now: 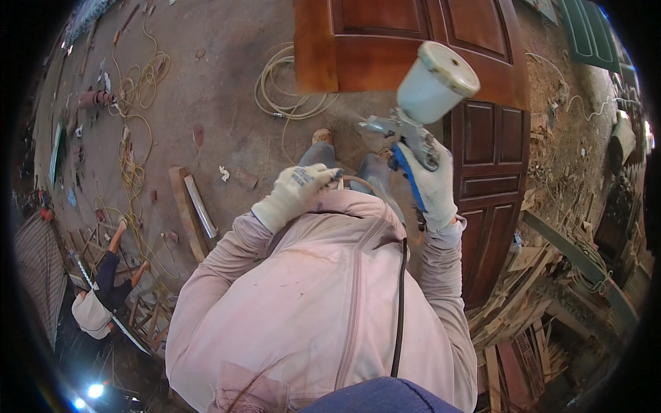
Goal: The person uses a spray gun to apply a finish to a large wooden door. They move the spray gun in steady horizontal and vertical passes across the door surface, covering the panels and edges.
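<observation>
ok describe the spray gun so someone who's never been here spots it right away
Start at the large reddish-brown panelled wooden door at the top of the picture. Near its lower edge in this view, the gloved right hand holds a silver metal spray gun. What sets it apart is the whitish, rounded cup on top, pale against that wood.

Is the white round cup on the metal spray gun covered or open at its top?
Covered: a flat, stained off-white lid closes the white round cup. How full it is, I cannot tell.
</observation>
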Tool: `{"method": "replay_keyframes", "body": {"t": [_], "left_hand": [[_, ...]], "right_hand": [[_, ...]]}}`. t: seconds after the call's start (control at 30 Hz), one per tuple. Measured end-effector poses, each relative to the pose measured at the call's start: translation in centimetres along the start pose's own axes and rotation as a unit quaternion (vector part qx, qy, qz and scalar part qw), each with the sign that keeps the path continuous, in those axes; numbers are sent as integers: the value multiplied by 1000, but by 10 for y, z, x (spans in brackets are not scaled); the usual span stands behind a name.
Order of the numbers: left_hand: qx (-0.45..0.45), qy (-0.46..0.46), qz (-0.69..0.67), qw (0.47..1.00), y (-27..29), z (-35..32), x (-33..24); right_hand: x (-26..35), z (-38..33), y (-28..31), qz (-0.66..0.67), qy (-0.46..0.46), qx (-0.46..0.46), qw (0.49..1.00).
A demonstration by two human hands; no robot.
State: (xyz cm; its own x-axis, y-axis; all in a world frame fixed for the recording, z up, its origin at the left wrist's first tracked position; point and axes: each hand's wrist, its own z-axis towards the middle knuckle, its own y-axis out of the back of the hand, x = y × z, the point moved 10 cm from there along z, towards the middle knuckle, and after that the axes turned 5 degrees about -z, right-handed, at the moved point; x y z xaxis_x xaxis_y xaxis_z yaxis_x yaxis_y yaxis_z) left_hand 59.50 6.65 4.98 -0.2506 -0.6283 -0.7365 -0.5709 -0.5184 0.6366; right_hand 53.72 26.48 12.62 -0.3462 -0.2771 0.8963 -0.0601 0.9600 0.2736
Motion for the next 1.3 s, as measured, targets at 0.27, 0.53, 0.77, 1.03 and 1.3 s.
{"method": "replay_keyframes", "body": {"t": [0.27, 0.53, 0.77, 1.03, 1.3], "left_hand": [[39, -48, -57, 996, -14, 10, -28], [76, -48, -59, 994, -19, 18, -28], [83, -52, -144, 985, -16, 30, -37], [123, -59, -192, 972, -36, 55, -63], [109, -1, -248, 963, -58, 77, -34]], "right_hand": [[21, -50, 112, -100, 29, -240, 965], [13, -49, 62, 19, -25, -126, 992], [0, -34, 67, 30, -59, -79, 995], [-8, -49, 214, -72, 23, -298, 952], [9, -55, 281, -268, 83, -412, 867]]}}
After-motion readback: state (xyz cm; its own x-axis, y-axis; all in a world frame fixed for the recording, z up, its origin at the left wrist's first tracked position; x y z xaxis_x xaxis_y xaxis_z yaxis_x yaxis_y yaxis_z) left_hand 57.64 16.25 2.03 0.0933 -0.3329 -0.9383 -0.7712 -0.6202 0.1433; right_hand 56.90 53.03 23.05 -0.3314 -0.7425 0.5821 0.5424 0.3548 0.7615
